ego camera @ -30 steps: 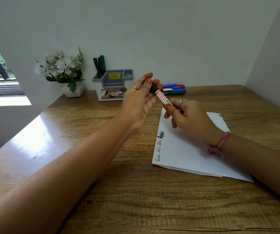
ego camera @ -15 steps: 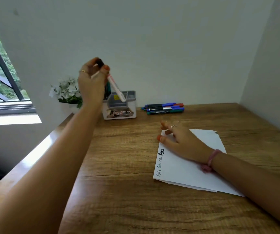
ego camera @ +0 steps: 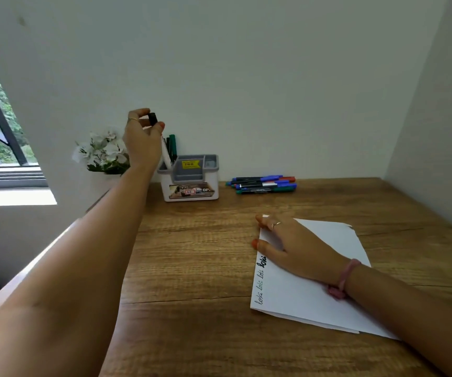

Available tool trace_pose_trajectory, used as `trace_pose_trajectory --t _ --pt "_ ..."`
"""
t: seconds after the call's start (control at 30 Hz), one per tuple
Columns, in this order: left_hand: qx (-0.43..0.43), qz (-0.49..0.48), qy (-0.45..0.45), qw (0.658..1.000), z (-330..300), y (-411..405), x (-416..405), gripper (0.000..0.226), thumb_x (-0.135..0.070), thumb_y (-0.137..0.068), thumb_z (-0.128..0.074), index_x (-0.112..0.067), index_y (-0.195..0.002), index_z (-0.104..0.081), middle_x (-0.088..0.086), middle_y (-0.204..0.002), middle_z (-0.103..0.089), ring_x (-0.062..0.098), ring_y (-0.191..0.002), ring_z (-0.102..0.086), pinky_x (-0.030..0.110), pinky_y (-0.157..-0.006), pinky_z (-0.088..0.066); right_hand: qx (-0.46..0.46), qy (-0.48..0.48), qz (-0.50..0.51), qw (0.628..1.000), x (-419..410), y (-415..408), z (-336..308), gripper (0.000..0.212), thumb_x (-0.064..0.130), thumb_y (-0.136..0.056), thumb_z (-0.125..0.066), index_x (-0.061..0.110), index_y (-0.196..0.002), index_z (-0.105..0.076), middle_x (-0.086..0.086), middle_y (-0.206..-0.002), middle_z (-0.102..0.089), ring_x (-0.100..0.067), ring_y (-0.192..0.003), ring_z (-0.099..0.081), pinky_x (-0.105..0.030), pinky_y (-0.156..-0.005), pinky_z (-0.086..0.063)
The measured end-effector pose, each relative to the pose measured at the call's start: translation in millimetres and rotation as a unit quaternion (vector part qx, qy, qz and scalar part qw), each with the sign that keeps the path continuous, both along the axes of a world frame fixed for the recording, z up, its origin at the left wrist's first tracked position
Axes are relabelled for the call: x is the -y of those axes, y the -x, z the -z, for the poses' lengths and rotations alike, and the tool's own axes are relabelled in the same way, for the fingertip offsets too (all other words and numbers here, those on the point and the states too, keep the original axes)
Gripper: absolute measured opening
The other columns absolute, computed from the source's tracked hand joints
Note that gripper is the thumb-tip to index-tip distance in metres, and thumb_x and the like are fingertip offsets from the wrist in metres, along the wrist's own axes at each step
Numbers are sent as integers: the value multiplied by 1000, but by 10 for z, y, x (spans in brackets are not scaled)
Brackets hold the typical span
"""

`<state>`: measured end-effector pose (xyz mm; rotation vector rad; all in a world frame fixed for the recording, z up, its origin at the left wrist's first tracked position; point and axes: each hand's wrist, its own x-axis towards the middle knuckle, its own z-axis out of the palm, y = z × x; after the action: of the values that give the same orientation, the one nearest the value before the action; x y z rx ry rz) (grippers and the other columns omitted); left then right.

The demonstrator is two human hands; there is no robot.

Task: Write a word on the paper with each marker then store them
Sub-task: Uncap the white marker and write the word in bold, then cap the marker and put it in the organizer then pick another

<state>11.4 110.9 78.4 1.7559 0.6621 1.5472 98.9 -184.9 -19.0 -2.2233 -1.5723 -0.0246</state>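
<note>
The left hand point(ego camera: 142, 137) is raised above the back left corner of the wooden worktop point(ego camera: 192, 268), its grip pinching the black cap end of a white-barrelled marker point(ego camera: 165, 151). The marker points down, its lower end inside the left compartment of the white and grey plastic desk organiser point(ego camera: 189, 178), beside the dark and green markers point(ego camera: 172, 145) standing upright there. A yellow price sticker point(ego camera: 190, 164) shows on the organiser's grey inner wall.

The right hand point(ego camera: 295, 246) lies flat on the white sheet of paper point(ego camera: 314, 295), fingers spread and pressing nothing but the sheet; a pink band point(ego camera: 344, 278) circles its wrist. Along the paper's left edge the same short handwritten word point(ego camera: 260, 278) appears four times, the farthest in thicker black strokes.

To the right of the organiser, near the wall, a small bundle of blue, red and green capped markers point(ego camera: 263, 183) lies on the worktop. A pot of white flowers point(ego camera: 102, 153) stands to the left of the organiser, partly behind the left wrist.
</note>
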Motion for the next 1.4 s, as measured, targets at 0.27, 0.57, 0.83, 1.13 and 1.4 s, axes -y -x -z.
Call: trace_pose_trajectory --t 0.27,0.57,0.83,1.13,1.4 --pt "-96 -30 27 995 268 -117 -239 27 -17 -88 -61 -8 -114 -58 14 -104 -68 25 -101 -62 32 -90 -49 12 2 -7 1000 -4 4 4 58 46 -95 -42 22 -146 -27 4 -149 -34 -9 -135 -30 -21 -107 -22" --pt "-218 -77 -61 971 310 -134 -98 55 -15 -93 -54 -1 -142 -32 20 -142 -39 32 -132 -36 36 -111 -28 13 9 -8 1000 -7 22 -15 58 45 -96 -41 20 -146 -27 2 -150 -33 -10 -136 -29 -21 -108 -21" --pt "-285 46 -410 865 335 -441 737 35 -21 -93 -50 -10 -126 -54 13 -122 -54 25 -109 -52 37 -95 -44 13 9 -9 1000 1 20 -19 55 43 -97 -39 19 -145 -29 -1 -149 -35 -12 -136 -30 -24 -108 -23" --pt "-477 114 -250 835 978 -952 1195 52 -24 -99 -35 -12 -148 -20 12 -140 -42 26 -125 -40 38 -102 -35 32 -18 -28 999 -27 -37 51 48 36 -98 -40 14 -141 -38 -4 -138 -47 -15 -124 -42 -28 -105 -32" --pt "-503 25 -245 828 1062 -989 1153 44 -27 -96 -39 -12 -138 -41 11 -132 -48 28 -122 -42 43 -98 -36 48 -32 -33 998 -69 -64 90 45 32 -98 -39 13 -140 -39 -5 -127 -51 -17 -116 -46 -31 -99 -37"
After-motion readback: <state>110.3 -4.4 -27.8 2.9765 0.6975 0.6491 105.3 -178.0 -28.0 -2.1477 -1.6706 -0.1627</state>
